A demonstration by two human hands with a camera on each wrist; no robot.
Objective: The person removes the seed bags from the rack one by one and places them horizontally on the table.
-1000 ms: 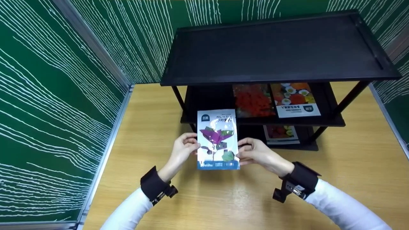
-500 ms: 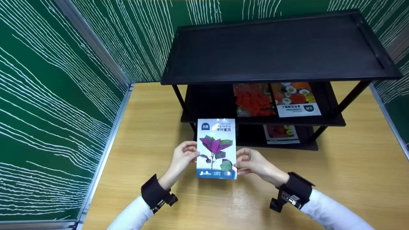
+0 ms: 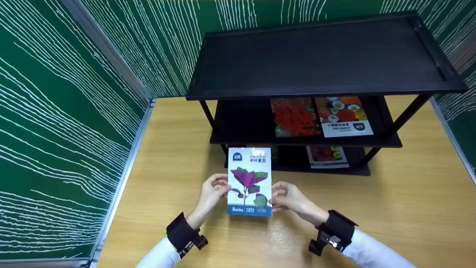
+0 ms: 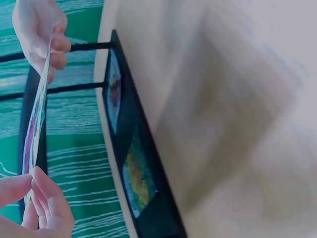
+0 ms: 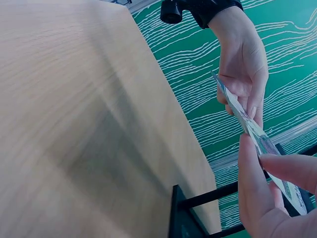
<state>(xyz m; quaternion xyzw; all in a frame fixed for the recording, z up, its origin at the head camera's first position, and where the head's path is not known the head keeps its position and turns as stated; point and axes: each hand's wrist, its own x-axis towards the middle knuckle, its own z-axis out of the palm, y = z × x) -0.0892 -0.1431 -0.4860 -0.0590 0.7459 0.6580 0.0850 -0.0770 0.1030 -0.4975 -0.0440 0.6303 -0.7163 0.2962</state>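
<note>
1. Two white sleeves (image 3: 372, 247) nearest, a black band (image 3: 182, 231) round each wrist.
2. Left hand (image 3: 212, 190): thumb and fingers pinching the left edge of a white packet (image 3: 248, 182), below its middle.
3. Right hand (image 3: 292, 201): the same pinch on the right edge, slightly lower.
4. The white packet: between the hands, raised off the worktop (image 3: 171, 137), in front of the rack's left part. Purple-and-green leafy plant on its face, blue strip along the near end. Blurred shadow on the pale wood below, seen in both wrist views.
5. Bottom shelf (image 3: 292, 158), black: red-and-green picture packet (image 3: 327, 154) towards the right; a yellow-green packet (image 4: 138, 176) at left, mostly hidden from the head view.
6. Middle shelf (image 3: 241, 124): red packet (image 3: 297, 119), with a flower packet (image 3: 342, 115) just to its right.
7. Top shelf (image 3: 319, 59), black, rimmed.
8. Green wall (image 3: 163, 48) behind, streaked with white lines.
</note>
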